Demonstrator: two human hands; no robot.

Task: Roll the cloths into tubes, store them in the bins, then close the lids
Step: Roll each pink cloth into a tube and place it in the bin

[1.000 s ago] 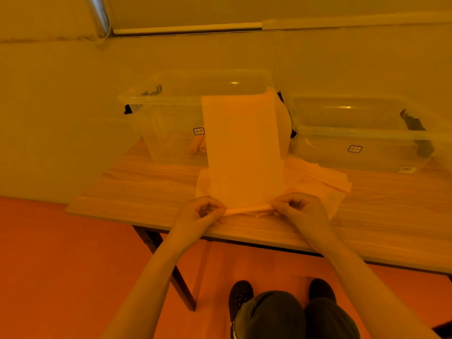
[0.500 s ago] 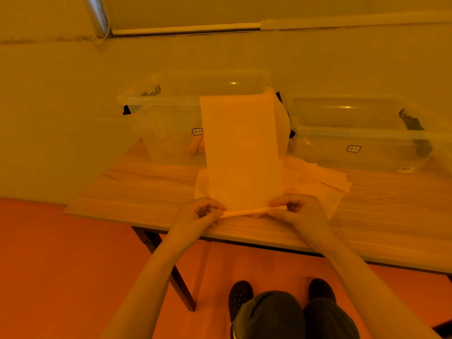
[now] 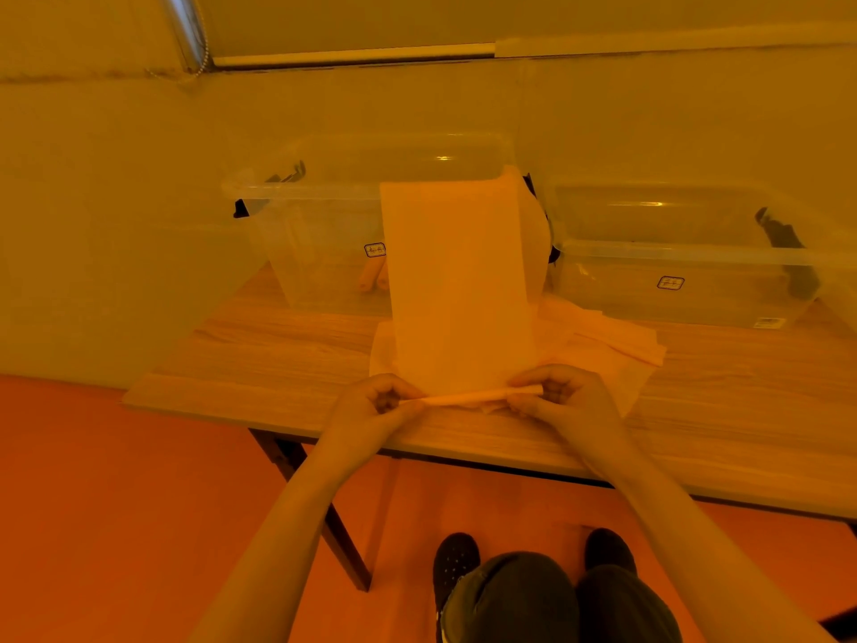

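Cloth [image 3: 457, 280], one piece, pale, long and narrow: near end wound into a thin tube that lies across the front edge of the wooden table [image 3: 259, 364]; far end draped up and over the front rim of the left bin [image 3: 315, 234]. My left hand [image 3: 375, 403] pinches the tube's left end, fingers curled in around it. My right hand [image 3: 561, 396] pinches the right end the same way, thumb and fingertips closed on the roll, whose tip pokes out just past my fingers. Spare cloths [image 3: 598, 345], a loose flat pile: under and to the right of the piece I hold, spread on the table in front of the bins. Left bin, clear plastic, tall, lid off, dark latch at its left end, small label on the front wall; rolled cloths [image 3: 373, 277] lie on its floor, count not legible behind the hanging piece. Right bin [image 3: 686, 290], clear plastic, lower, just beside the left one, small label on the front, dark latch at its right end; contents cannot be made out. Both bins stand at the back of the table against the wall. My dark shoes [image 3: 457, 561] and knees show below the table edge, on an orange floor [image 3: 116, 503].
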